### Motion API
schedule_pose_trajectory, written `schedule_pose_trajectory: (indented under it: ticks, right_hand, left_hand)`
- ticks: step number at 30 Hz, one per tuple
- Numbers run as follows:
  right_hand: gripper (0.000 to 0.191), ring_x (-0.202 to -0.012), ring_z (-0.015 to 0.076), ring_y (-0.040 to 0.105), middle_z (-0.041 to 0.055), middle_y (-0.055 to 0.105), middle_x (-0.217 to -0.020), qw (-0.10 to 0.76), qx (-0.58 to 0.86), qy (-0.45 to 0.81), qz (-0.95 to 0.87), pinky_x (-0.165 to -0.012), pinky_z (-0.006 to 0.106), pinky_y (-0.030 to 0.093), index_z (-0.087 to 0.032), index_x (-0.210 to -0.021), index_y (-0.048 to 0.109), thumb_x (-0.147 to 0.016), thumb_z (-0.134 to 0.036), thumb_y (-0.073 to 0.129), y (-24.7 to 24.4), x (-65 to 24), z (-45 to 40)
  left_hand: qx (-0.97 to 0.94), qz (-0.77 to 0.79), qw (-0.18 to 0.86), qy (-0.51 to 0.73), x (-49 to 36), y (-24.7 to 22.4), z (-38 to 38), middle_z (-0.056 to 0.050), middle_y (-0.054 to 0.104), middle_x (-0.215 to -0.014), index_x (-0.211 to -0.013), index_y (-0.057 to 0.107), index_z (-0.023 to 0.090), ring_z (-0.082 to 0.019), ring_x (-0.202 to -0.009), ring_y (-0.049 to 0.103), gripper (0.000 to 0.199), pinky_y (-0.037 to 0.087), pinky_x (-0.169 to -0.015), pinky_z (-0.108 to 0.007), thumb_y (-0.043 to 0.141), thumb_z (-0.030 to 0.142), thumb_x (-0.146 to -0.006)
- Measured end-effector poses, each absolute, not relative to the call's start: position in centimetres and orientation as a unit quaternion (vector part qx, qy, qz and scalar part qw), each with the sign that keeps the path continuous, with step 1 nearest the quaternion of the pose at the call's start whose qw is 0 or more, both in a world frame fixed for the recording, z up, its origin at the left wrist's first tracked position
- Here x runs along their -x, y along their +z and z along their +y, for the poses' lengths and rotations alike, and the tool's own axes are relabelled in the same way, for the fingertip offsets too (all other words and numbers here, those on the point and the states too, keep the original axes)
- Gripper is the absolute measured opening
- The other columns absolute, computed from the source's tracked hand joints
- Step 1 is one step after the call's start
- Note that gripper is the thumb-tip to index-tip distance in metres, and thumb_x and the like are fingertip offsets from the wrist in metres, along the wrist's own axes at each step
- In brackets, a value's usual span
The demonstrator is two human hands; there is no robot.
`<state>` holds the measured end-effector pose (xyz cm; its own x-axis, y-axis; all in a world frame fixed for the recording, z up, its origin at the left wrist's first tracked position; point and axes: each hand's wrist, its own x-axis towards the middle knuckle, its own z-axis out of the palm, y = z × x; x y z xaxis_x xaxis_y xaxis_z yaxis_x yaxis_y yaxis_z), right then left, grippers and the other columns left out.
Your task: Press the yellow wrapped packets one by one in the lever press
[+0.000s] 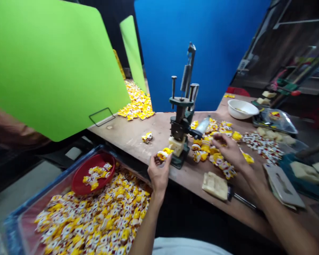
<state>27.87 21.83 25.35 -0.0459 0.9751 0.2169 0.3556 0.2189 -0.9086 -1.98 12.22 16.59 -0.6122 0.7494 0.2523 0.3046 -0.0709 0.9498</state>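
My left hand [159, 173] pinches a rolled yellow and white wrapped packet [163, 154] close to the base of a dark metal hand press [179, 124]. A cream foam block [176, 146] sits under the press head. My right hand [228, 150] hangs over a loose heap of yellow packets [210, 150] on the wooden table [159, 129], its fingers curled down among them. Whether those fingers grip a packet is hard to tell. A second foam block [215, 186] lies just below that hand.
At lower left, a blue-rimmed bin [55, 184] brims with wrapped packets and holds a red plate [91, 173]. Green boards [50, 67] and a blue board [196, 53] stand behind the table. A white bowl [242, 108] and a foil tray [275, 120] sit at right. A person's arm [13, 129] shows at far left.
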Motion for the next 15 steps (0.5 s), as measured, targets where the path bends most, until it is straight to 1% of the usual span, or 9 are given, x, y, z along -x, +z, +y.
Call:
schedule_pose_trajectory:
  ticks: [2, 4, 6, 8, 10, 12, 14, 15]
  right_hand:
    - [0.037, -0.121, 0.036, 0.069, 0.0117, 0.077, -0.128, 0.33, 0.495, 0.217, -0.774, -0.102, 0.054, 0.054, -0.027, -0.124, 0.073, -0.099, -0.054, 0.071, 20.9, -28.4, 19.9]
    - [0.038, -0.133, 0.0397, 0.063, 0.0142, 0.073, -0.14, 0.208, 0.464, 0.116, -0.853, -0.105, 0.058, 0.049, -0.026, -0.136, 0.071, -0.102, -0.043, 0.066, 18.2, -28.2, 19.2]
    - [0.04, -0.134, 0.0419, 0.061, 0.0171, 0.072, -0.141, 0.134, 0.462, 0.051, -0.875, -0.103, 0.06, 0.046, -0.023, -0.14, 0.07, -0.102, -0.035, 0.064, 17.3, -27.6, 19.5]
    - [0.04, -0.132, 0.0424, 0.062, 0.0188, 0.073, -0.138, 0.111, 0.463, 0.021, -0.879, -0.106, 0.063, 0.044, -0.022, -0.141, 0.07, -0.102, -0.03, 0.063, 17.5, -27.3, 20.1]
    - [0.041, -0.133, 0.042, 0.063, 0.0176, 0.073, -0.138, 0.137, 0.457, 0.048, -0.878, -0.111, 0.065, 0.042, -0.024, -0.142, 0.069, -0.102, -0.033, 0.067, 18.4, -27.4, 20.3]
    - [0.048, -0.131, 0.0399, 0.066, 0.0141, 0.074, -0.139, 0.196, 0.449, 0.154, -0.858, -0.11, 0.061, 0.048, -0.027, -0.144, 0.066, -0.099, -0.043, 0.074, 19.8, -27.6, 19.6]
    - [0.051, -0.121, 0.0353, 0.072, 0.0103, 0.075, -0.136, 0.238, 0.432, 0.325, -0.807, -0.1, 0.051, 0.059, -0.029, -0.142, 0.066, -0.097, -0.05, 0.078, 21.2, -27.4, 18.5]
    - [0.049, -0.115, 0.0329, 0.074, 0.0088, 0.077, -0.132, 0.239, 0.416, 0.408, -0.776, -0.093, 0.046, 0.062, -0.029, -0.138, 0.068, -0.096, -0.053, 0.079, 21.8, -26.9, 17.9]
  left_hand:
    - [-0.388, 0.676, 0.159, 0.605, 5.3, 15.8, 12.6, -0.005, 0.077, -0.1, -0.127, 0.068, 0.023, -0.023, -0.088, 0.075, 0.056, 0.058, -0.082, -0.032, 0.087, 0.056, -0.087]
    - [-0.415, 0.686, 0.125, 0.584, 8.6, 15.2, 14.6, -0.006, 0.077, -0.102, -0.128, 0.068, 0.024, -0.024, -0.093, 0.074, 0.055, 0.058, -0.088, -0.035, 0.086, 0.055, -0.086]
    - [-0.462, 0.692, 0.089, 0.547, 11.1, 15.0, 17.5, -0.008, 0.076, -0.107, -0.121, 0.07, 0.022, -0.027, -0.102, 0.072, 0.05, 0.056, -0.098, -0.04, 0.088, 0.051, -0.084]
    - [-0.481, 0.703, 0.05, 0.521, 12.2, 15.2, 20.2, -0.012, 0.074, -0.113, -0.116, 0.071, 0.02, -0.031, -0.113, 0.069, 0.049, 0.052, -0.108, -0.047, 0.091, 0.046, -0.079]
    - [-0.456, 0.713, 0.029, 0.531, 11.9, 15.7, 21.1, -0.014, 0.071, -0.117, -0.119, 0.07, 0.018, -0.032, -0.115, 0.066, 0.057, 0.052, -0.11, -0.05, 0.094, 0.044, -0.075]
    - [-0.416, 0.7, 0.049, 0.578, 10.2, 16.4, 19.6, -0.012, 0.07, -0.116, -0.127, 0.067, 0.019, -0.029, -0.107, 0.068, 0.062, 0.057, -0.101, -0.045, 0.092, 0.048, -0.079]
    - [-0.429, 0.646, 0.134, 0.617, 7.7, 17.2, 16.0, -0.01, 0.07, -0.119, -0.137, 0.064, 0.023, -0.024, -0.101, 0.07, 0.06, 0.061, -0.091, -0.038, 0.086, 0.049, -0.088]
    - [-0.481, 0.592, 0.212, 0.611, 6.3, 17.6, 13.9, -0.012, 0.07, -0.128, -0.144, 0.061, 0.026, -0.024, -0.106, 0.072, 0.062, 0.063, -0.09, -0.037, 0.084, 0.047, -0.091]
